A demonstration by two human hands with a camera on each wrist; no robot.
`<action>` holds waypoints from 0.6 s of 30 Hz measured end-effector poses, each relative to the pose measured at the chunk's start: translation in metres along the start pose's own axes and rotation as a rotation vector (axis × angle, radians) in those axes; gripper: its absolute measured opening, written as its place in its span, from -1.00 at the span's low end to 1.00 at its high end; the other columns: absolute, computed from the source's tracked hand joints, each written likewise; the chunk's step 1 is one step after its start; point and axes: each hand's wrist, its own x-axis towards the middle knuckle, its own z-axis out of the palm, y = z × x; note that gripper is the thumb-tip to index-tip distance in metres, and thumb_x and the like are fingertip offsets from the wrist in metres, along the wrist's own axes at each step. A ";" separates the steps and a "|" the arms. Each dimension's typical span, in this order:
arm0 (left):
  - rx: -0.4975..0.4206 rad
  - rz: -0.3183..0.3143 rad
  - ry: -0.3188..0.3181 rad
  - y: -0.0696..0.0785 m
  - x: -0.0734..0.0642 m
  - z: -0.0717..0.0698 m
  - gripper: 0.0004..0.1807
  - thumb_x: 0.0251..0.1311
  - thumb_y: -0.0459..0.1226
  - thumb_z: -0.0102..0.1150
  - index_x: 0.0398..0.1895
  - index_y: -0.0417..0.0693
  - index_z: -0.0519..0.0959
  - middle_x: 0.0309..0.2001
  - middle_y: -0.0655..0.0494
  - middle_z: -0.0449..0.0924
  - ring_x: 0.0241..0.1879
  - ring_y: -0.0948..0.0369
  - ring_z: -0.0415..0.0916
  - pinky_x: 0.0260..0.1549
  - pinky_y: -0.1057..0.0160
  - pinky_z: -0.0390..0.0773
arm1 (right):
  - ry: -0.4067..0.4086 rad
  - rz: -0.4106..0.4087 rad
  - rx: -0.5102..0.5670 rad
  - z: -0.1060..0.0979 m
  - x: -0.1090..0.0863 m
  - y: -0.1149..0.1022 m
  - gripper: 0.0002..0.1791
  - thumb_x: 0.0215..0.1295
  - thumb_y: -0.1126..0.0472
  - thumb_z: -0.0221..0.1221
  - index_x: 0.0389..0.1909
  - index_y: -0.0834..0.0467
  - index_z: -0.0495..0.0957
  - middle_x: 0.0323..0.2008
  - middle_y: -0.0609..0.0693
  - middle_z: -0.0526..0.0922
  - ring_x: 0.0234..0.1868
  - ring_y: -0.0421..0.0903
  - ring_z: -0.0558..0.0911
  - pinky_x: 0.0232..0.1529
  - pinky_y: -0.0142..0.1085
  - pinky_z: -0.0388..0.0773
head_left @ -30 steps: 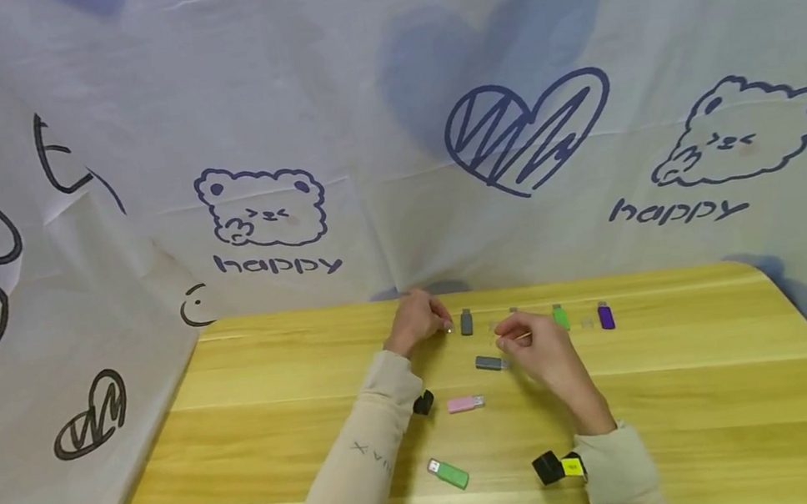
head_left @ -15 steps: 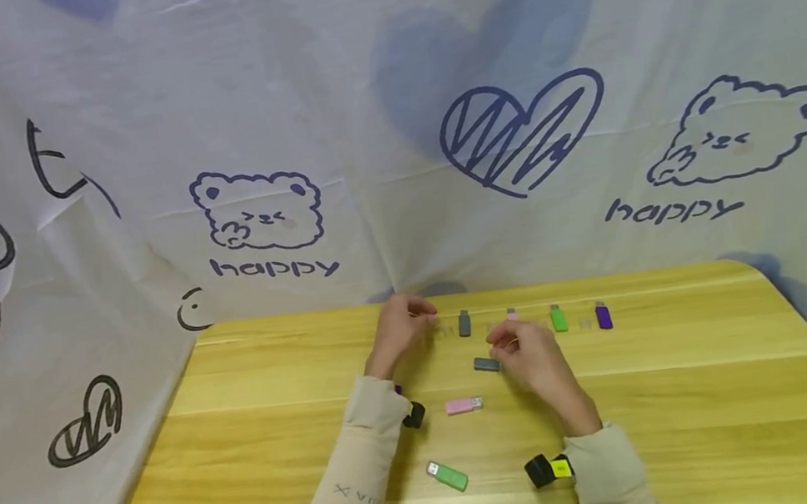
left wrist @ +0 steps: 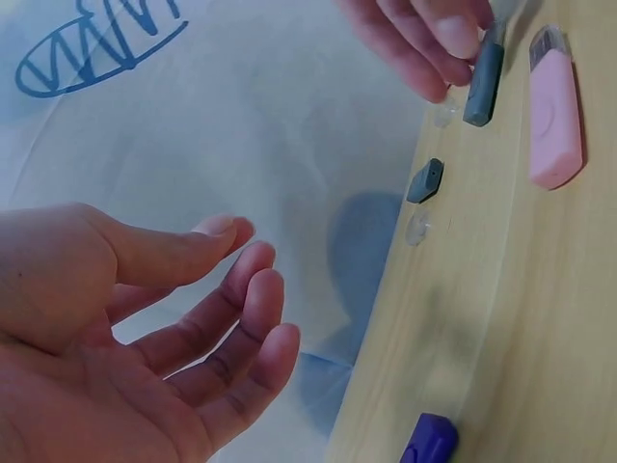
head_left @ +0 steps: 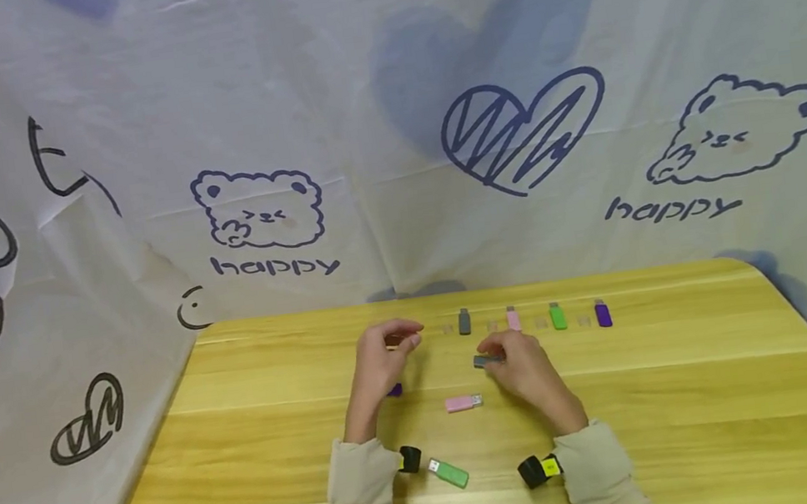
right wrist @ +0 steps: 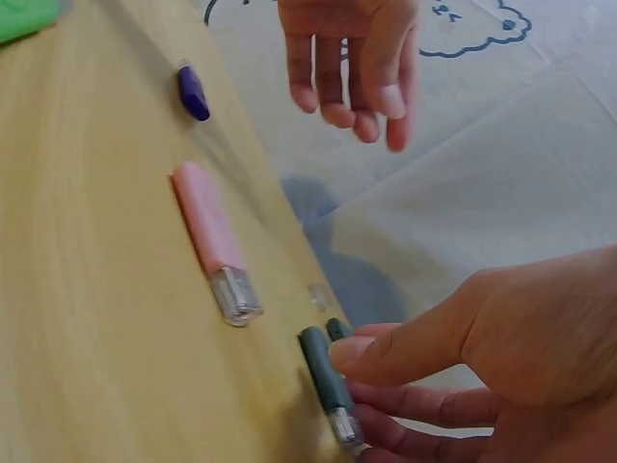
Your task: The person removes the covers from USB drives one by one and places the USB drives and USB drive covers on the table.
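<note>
My right hand (head_left: 527, 367) pinches a dark grey USB stick (right wrist: 323, 367) lying on the table, thumb on one side and fingers on the other. Its connector end wears a clear cap (right wrist: 344, 424). My left hand (head_left: 380, 372) hovers at the left, fingers loosely bent around nothing. A capped pink USB stick (head_left: 460, 404) lies between the forearms, and a green USB stick (head_left: 449, 473) is closer to the front. Partly hidden by my left wrist is a purple USB stick (head_left: 394, 390), which the left wrist view also catches at its lower edge.
Along the back edge stand out uncapped sticks in a row: grey (head_left: 464, 322), pink (head_left: 512, 318), green (head_left: 558, 316) and purple (head_left: 603, 313). Small clear caps (head_left: 447, 329) lie beside them. A printed white cloth (head_left: 362, 164) rises behind the wooden table (head_left: 694, 401).
My left hand has let go of a small clear cap left of the back grey stick and drawn back toward me. My right hand has moved down-left onto the nearer grey USB stick.
</note>
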 end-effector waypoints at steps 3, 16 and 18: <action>-0.005 0.001 -0.016 0.001 -0.004 -0.001 -0.85 0.34 -0.45 0.27 -0.10 -0.25 0.74 -0.17 -0.04 0.75 -0.15 0.03 0.67 -0.08 0.05 0.68 | 0.003 0.009 -0.003 0.004 0.000 0.002 -0.77 0.20 0.50 0.32 -0.12 0.30 0.72 -0.22 0.13 0.73 -0.14 0.08 0.68 -0.04 0.00 0.64; -0.018 0.021 -0.082 0.009 -0.011 -0.002 -0.87 0.37 -0.42 0.27 -0.13 -0.16 0.77 -0.14 -0.02 0.76 -0.14 0.04 0.67 -0.12 0.07 0.68 | -0.052 -0.009 -0.035 0.006 0.001 0.005 -0.71 0.17 0.51 0.34 -0.06 0.30 0.69 -0.38 0.02 0.65 -0.34 -0.08 0.57 -0.22 -0.14 0.57; -0.017 0.014 -0.093 0.010 -0.011 -0.002 -0.86 0.37 -0.40 0.27 -0.12 -0.14 0.77 -0.13 -0.01 0.76 -0.14 0.05 0.67 -0.14 0.10 0.68 | -0.077 0.000 -0.052 0.006 0.001 0.005 -0.68 0.19 0.50 0.32 -0.02 0.27 0.69 -0.41 0.00 0.60 -0.39 -0.08 0.50 -0.27 -0.18 0.50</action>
